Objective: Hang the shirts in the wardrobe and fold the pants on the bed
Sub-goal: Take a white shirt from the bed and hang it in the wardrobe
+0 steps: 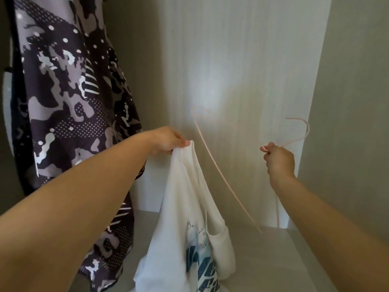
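While our left hand (pixel 168 142) pinches white shirt (pixel 185 207) at top edge, just left of hanger (pixel 221 178), our right hand (pixel 279 160) clamps hanger wire below hook (pixel 304 127); we should slide near hanger arm into neck opening, keeping fabric taut; camo shirt (pixel 69 102) hangs further left

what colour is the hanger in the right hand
Pale pink hanger, gripped by the right hand, head view.
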A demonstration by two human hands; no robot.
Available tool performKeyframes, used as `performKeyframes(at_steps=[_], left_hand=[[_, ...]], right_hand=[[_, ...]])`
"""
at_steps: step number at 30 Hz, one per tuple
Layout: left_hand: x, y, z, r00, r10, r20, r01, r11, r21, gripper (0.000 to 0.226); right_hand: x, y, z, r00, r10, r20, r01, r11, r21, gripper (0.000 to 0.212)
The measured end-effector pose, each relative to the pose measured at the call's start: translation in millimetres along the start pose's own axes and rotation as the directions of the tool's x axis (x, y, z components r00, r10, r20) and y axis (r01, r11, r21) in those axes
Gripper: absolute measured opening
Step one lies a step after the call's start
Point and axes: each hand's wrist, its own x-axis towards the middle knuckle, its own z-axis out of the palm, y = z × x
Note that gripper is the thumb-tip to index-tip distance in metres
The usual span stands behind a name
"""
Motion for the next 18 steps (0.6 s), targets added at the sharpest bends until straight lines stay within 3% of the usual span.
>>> performKeyframes(at_steps=[2,4,10,14,18], left_hand=[[1.2,-1.7,-2.0,0.993,0.053,-0.109,-0.025,0.97,0.242,0.022],[3.4,-4.4,-2.5,0.976,0.103,-0.191,-0.034,0.942,0.335,0.018],[10.6,-15.7,-3.2,0.913,0.141,-0.383,-0.028,0.958,0.285,0.018],[11.8,-21.0,-6.1,0.902,0.09,-0.423,0.018,0.969,0.245,0.018],[11.2,-23.3,-8.1,0.899,0.035,-0.437,0.035,0.988,0.151,0.012]], right_hand=[[-2.1,9.6,-0.7,0.998,-0.066,0.003,0.066,0.992,-0.11,0.035],[-3.8,17.1,-0.7,0.993,-0.116,0.022,0.118,0.974,-0.194,0.034],[-6.1,26.7,1.4,0.987,-0.157,0.034,0.16,0.958,-0.237,0.033],[-4.7,24.4,-3.3,0.993,-0.115,-0.011,0.112,0.982,-0.153,0.033],[-6.4,27.9,-2.6,0.985,-0.164,0.048,0.17,0.95,-0.263,0.033]])
